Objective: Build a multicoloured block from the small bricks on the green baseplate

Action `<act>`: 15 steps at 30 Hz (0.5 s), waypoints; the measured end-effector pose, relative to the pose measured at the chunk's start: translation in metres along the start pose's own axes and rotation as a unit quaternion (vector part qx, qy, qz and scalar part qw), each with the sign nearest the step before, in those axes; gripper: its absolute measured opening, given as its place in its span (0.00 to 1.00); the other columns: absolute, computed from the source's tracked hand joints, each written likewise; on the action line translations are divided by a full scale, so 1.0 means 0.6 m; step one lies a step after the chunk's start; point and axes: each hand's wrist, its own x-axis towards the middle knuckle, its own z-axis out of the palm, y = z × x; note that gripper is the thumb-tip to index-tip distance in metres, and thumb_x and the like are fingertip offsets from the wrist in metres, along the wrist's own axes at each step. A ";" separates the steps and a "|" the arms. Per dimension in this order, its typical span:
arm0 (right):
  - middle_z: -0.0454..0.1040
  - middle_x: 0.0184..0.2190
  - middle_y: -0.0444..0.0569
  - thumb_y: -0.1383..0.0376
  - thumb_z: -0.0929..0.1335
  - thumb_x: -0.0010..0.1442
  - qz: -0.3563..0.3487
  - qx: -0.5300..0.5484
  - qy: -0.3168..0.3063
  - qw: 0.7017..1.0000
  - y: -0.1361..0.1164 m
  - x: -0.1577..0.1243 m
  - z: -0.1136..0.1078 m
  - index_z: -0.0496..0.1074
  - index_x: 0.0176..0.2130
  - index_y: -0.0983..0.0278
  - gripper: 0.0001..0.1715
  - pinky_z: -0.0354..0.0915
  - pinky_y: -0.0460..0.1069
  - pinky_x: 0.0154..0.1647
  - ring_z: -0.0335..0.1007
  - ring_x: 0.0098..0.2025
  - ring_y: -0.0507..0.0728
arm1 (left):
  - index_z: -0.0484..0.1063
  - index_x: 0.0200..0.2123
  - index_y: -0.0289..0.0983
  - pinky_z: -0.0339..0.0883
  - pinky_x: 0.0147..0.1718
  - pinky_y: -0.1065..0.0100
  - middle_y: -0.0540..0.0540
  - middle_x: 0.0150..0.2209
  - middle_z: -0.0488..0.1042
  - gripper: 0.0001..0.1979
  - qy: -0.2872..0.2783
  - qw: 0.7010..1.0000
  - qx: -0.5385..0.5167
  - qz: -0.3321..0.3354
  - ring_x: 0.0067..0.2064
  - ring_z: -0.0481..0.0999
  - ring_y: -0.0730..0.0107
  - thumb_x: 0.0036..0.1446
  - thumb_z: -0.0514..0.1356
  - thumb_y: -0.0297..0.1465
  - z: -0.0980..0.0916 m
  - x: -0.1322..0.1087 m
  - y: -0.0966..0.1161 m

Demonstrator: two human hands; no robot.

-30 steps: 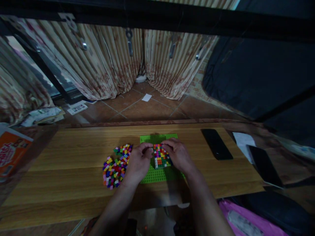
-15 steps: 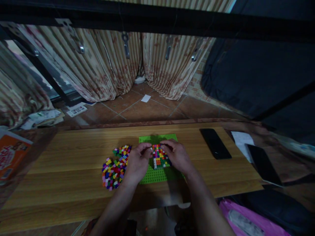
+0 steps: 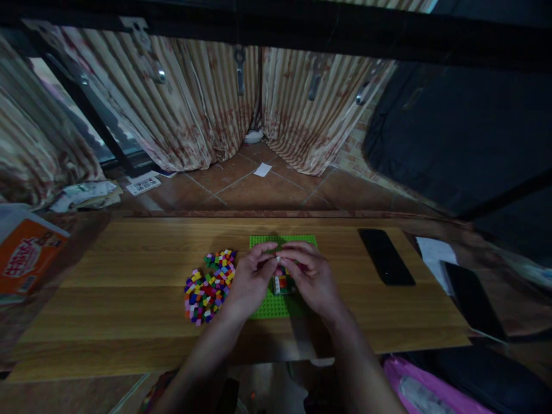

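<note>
Above the green baseplate (image 3: 269,309), my left hand (image 3: 251,282) and my right hand (image 3: 314,277) meet at their fingertips. A small white toy brick (image 3: 278,260) shows between them, pinched by the thumb and fingers of both hands. Under my hands, a block built of many-coloured bricks (image 3: 282,284) stands on the baseplate. My fingers cover most of it; a white edge and some red and orange bricks show. Left of my left hand lies a loose heap of small bricks (image 3: 209,292) in many colours.
The wooden table (image 3: 129,287) carries a black phone (image 3: 386,257) at the right. Beyond its right end lie white paper (image 3: 436,259) and another dark device (image 3: 474,300). An orange and white box (image 3: 32,253) stands at the left. Striped curtains (image 3: 207,109) hang behind.
My hands have come together over the block, hiding more of it. The white brick, earlier at my left fingertips, is now between both hands. The view has shifted slightly.
</note>
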 end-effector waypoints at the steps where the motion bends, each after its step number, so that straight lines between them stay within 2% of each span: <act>1: 0.77 0.44 0.47 0.62 0.68 0.63 0.004 0.011 0.003 1.000 -0.001 0.000 0.000 0.80 0.40 0.54 0.09 0.67 0.55 0.51 0.71 0.50 0.58 | 0.71 0.48 0.34 0.72 0.34 0.69 0.47 0.32 0.79 0.19 -0.004 1.000 -0.003 -0.001 0.30 0.77 0.73 0.52 0.62 0.31 0.001 -0.001 -0.001; 5: 0.77 0.43 0.47 0.61 0.70 0.62 0.021 0.032 0.024 0.999 0.003 0.002 -0.011 0.80 0.37 0.54 0.06 0.67 0.55 0.52 0.72 0.49 0.58 | 0.71 0.48 0.35 0.72 0.34 0.69 0.46 0.33 0.79 0.19 -0.002 1.000 -0.001 -0.001 0.31 0.77 0.72 0.53 0.62 0.32 0.001 -0.002 0.000; 10: 0.77 0.40 0.48 0.60 0.71 0.59 0.066 0.007 0.097 0.993 0.039 0.004 -0.040 0.80 0.35 0.57 0.06 0.66 0.56 0.51 0.73 0.46 0.59 | 0.73 0.45 0.34 0.72 0.38 0.66 0.42 0.39 0.80 0.14 0.074 0.995 0.061 0.031 0.39 0.78 0.66 0.54 0.60 0.31 -0.015 0.005 -0.005; 12: 0.78 0.38 0.49 0.59 0.71 0.58 0.086 -0.003 0.090 0.992 0.053 0.005 -0.044 0.80 0.34 0.59 0.07 0.66 0.56 0.51 0.73 0.44 0.59 | 0.74 0.44 0.35 0.72 0.41 0.64 0.41 0.42 0.80 0.14 0.098 0.987 0.116 0.043 0.42 0.78 0.64 0.53 0.60 0.29 -0.022 0.009 -0.011; 15: 0.78 0.38 0.49 0.58 0.71 0.58 0.097 -0.004 0.058 0.994 0.061 0.006 -0.039 0.80 0.33 0.59 0.08 0.65 0.56 0.50 0.73 0.44 0.58 | 0.74 0.46 0.36 0.71 0.44 0.62 0.40 0.45 0.80 0.15 0.101 0.980 0.165 0.043 0.44 0.78 0.63 0.53 0.59 0.27 -0.025 0.010 -0.022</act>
